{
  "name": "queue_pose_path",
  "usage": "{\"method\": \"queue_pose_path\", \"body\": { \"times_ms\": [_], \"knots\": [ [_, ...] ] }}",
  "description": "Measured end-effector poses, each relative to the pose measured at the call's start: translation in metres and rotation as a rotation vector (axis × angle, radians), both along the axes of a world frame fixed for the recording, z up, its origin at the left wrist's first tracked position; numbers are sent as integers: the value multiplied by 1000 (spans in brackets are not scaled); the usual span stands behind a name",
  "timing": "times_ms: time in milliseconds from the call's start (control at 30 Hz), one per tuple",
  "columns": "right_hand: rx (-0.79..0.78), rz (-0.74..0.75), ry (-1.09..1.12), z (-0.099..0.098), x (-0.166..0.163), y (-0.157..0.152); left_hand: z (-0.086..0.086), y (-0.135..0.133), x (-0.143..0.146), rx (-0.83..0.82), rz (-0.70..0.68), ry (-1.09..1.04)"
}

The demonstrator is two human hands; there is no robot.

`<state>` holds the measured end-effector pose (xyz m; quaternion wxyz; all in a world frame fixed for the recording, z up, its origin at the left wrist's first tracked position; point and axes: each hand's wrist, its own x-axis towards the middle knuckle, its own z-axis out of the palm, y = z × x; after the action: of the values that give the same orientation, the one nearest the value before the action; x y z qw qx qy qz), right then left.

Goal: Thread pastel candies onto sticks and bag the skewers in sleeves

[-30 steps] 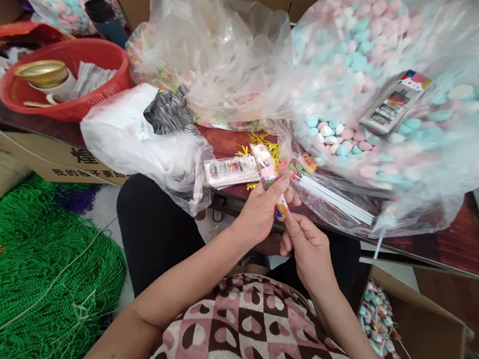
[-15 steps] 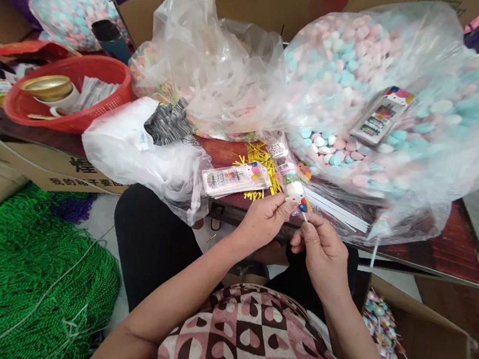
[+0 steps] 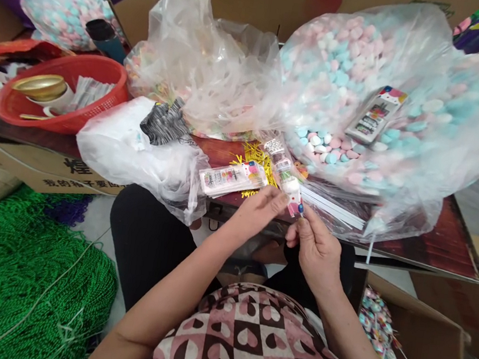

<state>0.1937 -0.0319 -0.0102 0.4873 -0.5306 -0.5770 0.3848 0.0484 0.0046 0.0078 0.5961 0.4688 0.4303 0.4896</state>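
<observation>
A small clear candy bag (image 3: 294,202) with a printed, colourful end is between my two hands at the table's front edge. Something white, like a marshmallow, shows inside it. My left hand (image 3: 257,209) pinches the bag's left side between thumb and fingers. At the printed lower corner, my right hand (image 3: 317,247) is closed; a thin pale stick seems to show at its fingertips, largely hidden. Just left of them lies a stack of flat printed bags (image 3: 233,178), beside gold twist ties (image 3: 258,155). White paper sticks (image 3: 335,209) lie to the right in clear plastic.
A big clear sack of pink, blue and white marshmallows (image 3: 345,58) fills the back right, with a printed pack (image 3: 375,115) on it. A red basket (image 3: 113,90) stands left. Below right, an open carton (image 3: 433,349) holds finished-looking wrapped candies on sticks (image 3: 379,324).
My left thumb has drawn back a little to the left, so more of the bag's printed end shows. My right hand stays at its corner. The whole view has shifted slightly.
</observation>
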Motion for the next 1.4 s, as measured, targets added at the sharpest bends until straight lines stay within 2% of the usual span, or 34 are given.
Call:
{"method": "queue_pose_path", "body": {
  "times_ms": [67,133,367,533,633,667,700,733,800,867,900,967,1000,1067,1167,1233,1300,1400],
  "knots": [
    [-2,13,14,-2,0,-3,4,3,-1,-47,44,-175],
    [-15,37,20,-3,-1,-6,8,4,2,-100,18,-301],
    [-24,60,3,2,-14,-8,12,-5,21,-301,-63,-454],
    [-80,85,9,10,-15,-6,9,-9,20,-318,-73,-444],
    [-88,250,-72,15,6,3,9,-9,14,-265,-67,-475],
    [-86,276,-99,17,15,7,9,-9,12,-240,-59,-481],
    [-84,226,-86,19,23,12,8,-10,11,-227,-72,-488],
    [-93,161,-26,21,31,16,7,-12,11,-231,-114,-496],
    [-168,103,181,27,38,23,5,-16,15,-304,-311,-531],
    [-317,228,410,33,36,26,2,-21,21,-376,-545,-572],
    [-395,314,504,35,32,26,1,-23,24,-388,-606,-574],
    [-493,395,638,37,22,24,1,-24,27,-368,-633,-523],
    [-499,372,676,36,17,24,2,-24,27,-335,-604,-447],
    [-430,215,696,32,6,24,5,-22,25,-224,-477,-177],
    [-245,-71,639,25,-5,27,10,-16,20,-27,-185,253],
    [-162,-133,583,24,-7,28,12,-14,16,51,-87,347],
    [-178,-36,549,29,-4,28,13,-13,11,45,-178,264],
    [-298,208,569,43,8,28,12,-16,6,-80,-459,-30]
  ]
}}
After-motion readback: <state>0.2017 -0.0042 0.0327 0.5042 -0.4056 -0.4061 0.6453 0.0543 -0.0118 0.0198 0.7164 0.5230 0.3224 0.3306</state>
